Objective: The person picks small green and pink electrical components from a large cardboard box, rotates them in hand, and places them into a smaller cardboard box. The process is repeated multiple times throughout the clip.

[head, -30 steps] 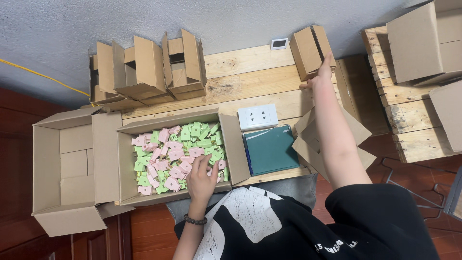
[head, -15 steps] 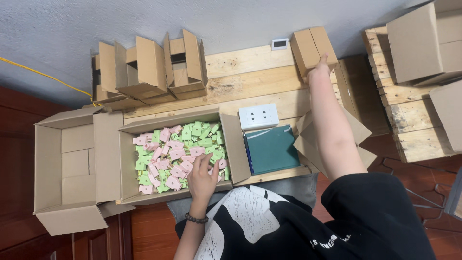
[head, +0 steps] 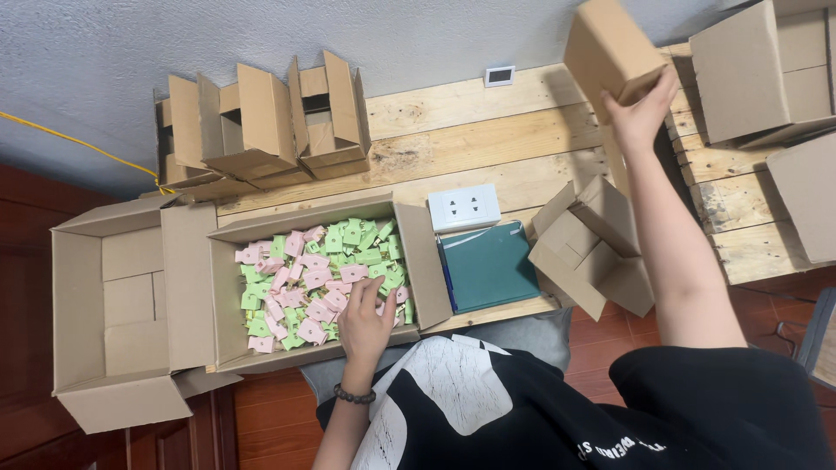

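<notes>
My right hand is stretched far out over the wooden table and grips a small closed cardboard box, lifted and tilted. My left hand rests inside an open cardboard box, fingers spread on a heap of small pink and green plastic pieces. Whether it holds one of them is hidden. A bead bracelet sits on that wrist.
An open box with smaller boxes inside stands at the left. Several folded open small boxes sit at the back left. A white socket plate, a green folder, an open small box and more boxes lie to the right.
My right hand has taken the small box off the table's far side and raised it, tilting it. My left hand has stayed on the plastic pieces.
</notes>
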